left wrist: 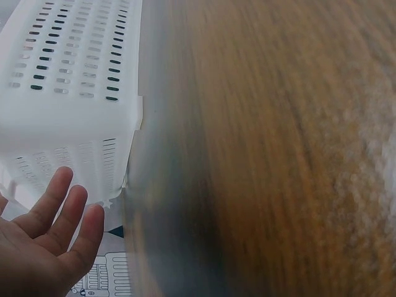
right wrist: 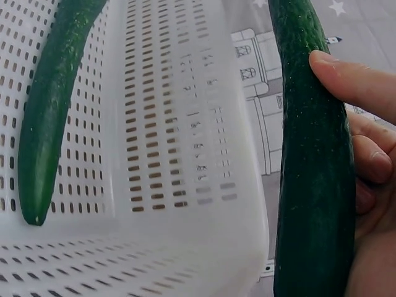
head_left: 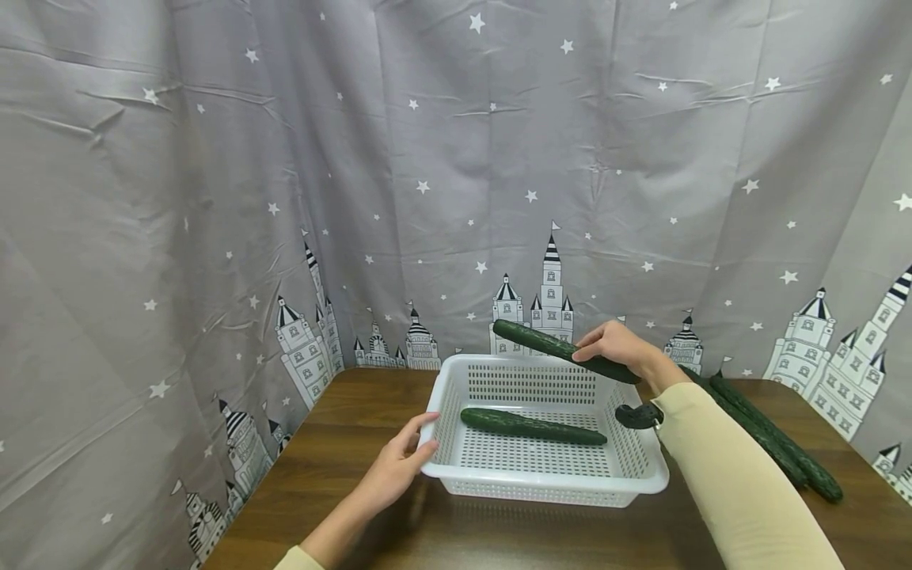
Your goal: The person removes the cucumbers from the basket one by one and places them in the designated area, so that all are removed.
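Observation:
My right hand (head_left: 618,348) pinches a long dark green cucumber (head_left: 534,338) between thumb and fingers, above the back right of a white perforated plastic basket (head_left: 541,480). In the right wrist view this held cucumber (right wrist: 314,154) hangs beside the basket's rim (right wrist: 257,179), with the thumb on one side. Another cucumber (head_left: 530,426) lies on the basket floor. My left hand (head_left: 392,469) is at the basket's left rim, thumb and index fingertip on it. The left wrist view shows its other fingers (left wrist: 65,213) loosely extended by the outer wall.
Several more cucumbers (head_left: 780,443) lie on the wooden table (head_left: 321,451) at the right, partly behind my right sleeve. A black wrist strap (head_left: 639,416) shows at the right cuff. Behind the table hangs a grey curtain (head_left: 442,158) with stars and castles.

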`<state>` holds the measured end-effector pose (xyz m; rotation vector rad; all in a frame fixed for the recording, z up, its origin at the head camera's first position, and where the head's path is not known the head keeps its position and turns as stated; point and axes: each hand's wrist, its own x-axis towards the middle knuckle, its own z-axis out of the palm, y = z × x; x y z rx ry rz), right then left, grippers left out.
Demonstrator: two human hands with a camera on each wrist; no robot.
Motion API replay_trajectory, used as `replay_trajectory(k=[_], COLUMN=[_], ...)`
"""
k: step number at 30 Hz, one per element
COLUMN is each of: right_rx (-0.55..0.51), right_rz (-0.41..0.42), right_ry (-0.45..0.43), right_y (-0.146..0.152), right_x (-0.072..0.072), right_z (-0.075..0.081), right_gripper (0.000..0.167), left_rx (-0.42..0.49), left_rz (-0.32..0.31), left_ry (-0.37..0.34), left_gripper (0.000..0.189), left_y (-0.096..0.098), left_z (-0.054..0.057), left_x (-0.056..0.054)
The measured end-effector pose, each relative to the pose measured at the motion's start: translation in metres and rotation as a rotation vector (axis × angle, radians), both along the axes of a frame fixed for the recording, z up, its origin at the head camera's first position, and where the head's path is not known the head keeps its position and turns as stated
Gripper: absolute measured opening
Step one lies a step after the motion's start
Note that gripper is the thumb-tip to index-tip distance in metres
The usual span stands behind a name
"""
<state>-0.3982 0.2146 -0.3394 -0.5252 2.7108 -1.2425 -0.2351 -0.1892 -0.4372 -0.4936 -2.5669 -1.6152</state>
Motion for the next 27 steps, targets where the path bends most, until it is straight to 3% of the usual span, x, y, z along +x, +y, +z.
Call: replay_trajectory(k=[12, 19, 27], right_rx=[-0.031, 0.001, 0.008], right_rz=[-0.074, -0.121, -0.161], right_ry=[-0.016, 0.009, -0.026], right_y=[0.021, 0.035, 0.051], right_x=[0.003, 0.007, 0.015], right_z=[0.003, 0.002, 0.002], right_gripper=[0.046, 0.051, 0.055], left_rx=[0.043, 0.043, 0.038], left_rz=[-0.007, -0.006, 0.009], left_ry=[-0.01, -0.018, -0.013], left_gripper=[0.05, 0.05, 0.05], left_y=[0.001, 0.001, 0.0], left_z=[-0.001, -0.001, -0.001], left_x=[-0.001, -0.002, -0.002])
